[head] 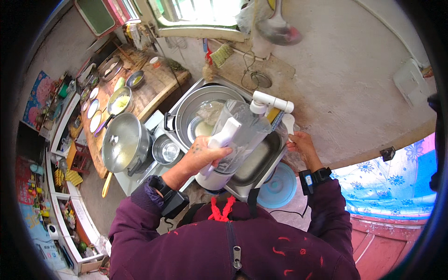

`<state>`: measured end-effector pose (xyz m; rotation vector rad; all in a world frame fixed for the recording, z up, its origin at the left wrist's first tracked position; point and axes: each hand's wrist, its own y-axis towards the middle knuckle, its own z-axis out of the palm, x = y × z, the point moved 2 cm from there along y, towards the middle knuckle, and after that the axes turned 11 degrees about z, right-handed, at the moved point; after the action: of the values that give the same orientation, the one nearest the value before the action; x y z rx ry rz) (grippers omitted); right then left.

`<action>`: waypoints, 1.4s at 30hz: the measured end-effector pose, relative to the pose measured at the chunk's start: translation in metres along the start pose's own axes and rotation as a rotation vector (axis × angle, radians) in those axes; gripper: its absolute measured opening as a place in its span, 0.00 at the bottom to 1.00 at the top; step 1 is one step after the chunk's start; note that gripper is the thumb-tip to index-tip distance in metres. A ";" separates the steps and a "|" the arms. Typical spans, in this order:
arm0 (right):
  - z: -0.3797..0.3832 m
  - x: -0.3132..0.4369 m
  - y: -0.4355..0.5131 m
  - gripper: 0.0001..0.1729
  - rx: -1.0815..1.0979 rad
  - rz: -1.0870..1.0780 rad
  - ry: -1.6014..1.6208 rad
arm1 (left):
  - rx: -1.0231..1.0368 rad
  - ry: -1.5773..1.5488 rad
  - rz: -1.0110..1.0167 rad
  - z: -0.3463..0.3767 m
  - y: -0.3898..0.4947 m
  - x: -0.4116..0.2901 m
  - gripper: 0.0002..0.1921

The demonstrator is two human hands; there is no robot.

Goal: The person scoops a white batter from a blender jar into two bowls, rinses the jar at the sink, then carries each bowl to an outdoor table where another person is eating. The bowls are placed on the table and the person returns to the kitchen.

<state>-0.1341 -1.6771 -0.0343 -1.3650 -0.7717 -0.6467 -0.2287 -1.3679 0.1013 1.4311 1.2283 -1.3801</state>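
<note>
My left hand (199, 154) grips the white handle (225, 133) of a clear plastic jug (241, 140). The jug has a white base (214, 180) and sits over the sink, with its mouth away from me, near a white tap (273, 101). To the right, my right hand (301, 145) pinches the thin end of a white spoon-shaped piece (288, 122). Whether that piece is joined to the tap, I cannot tell. Behind the jug, a large steel pot (182, 105) holds a clear plastic bag (210, 112) and a bowl, both partly covered.
A dark rectangular pan (259, 161) lies in the sink's right part. Left of the sink are a small steel pot (167, 148) and a lidded wok (120, 140). A wooden table (150, 94) bears several dishes. A blue basin (280, 185) is low at the right.
</note>
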 end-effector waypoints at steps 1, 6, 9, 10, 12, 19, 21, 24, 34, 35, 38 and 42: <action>0.000 0.002 -0.001 0.08 -0.014 0.015 -0.002 | 0.001 0.009 0.000 0.000 0.001 0.000 0.11; 0.002 0.013 -0.004 0.09 -0.005 0.040 0.025 | 0.022 0.088 -0.016 -0.002 0.002 -0.001 0.12; 0.003 0.019 -0.003 0.09 -0.012 0.071 0.026 | 0.026 0.052 -0.012 -0.002 0.002 -0.002 0.12; 0.003 0.021 -0.002 0.08 -0.012 0.093 0.039 | 0.028 0.047 -0.021 -0.002 0.002 -0.002 0.12; 0.002 0.024 -0.001 0.08 -0.017 0.104 0.045 | 0.041 0.050 -0.010 -0.003 0.002 -0.003 0.12; 0.000 0.026 0.004 0.10 0.024 0.096 0.056 | 0.039 0.066 -0.020 -0.003 0.003 -0.005 0.12; 0.000 0.026 0.004 0.10 0.028 0.107 0.071 | 0.052 0.057 -0.010 -0.003 0.004 -0.005 0.11; -0.001 0.026 0.003 0.10 0.023 0.114 0.077 | 0.058 0.065 -0.022 -0.002 0.004 -0.004 0.11; 0.000 0.024 0.004 0.10 0.041 0.096 0.107 | 0.070 0.079 -0.041 -0.002 0.002 0.001 0.11; 0.000 0.024 0.004 0.10 0.038 0.097 0.098 | 0.071 0.074 -0.033 -0.002 0.001 0.001 0.11; 0.000 0.026 0.001 0.09 0.035 0.097 0.087 | 0.067 0.049 -0.042 -0.001 0.000 0.003 0.11; 0.000 0.027 0.000 0.09 0.052 0.096 0.101 | 0.071 0.066 -0.047 -0.001 0.000 0.005 0.10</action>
<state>-0.1180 -1.6766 -0.0132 -1.3034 -0.6346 -0.6109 -0.2292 -1.3664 0.0965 1.5160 1.2738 -1.4313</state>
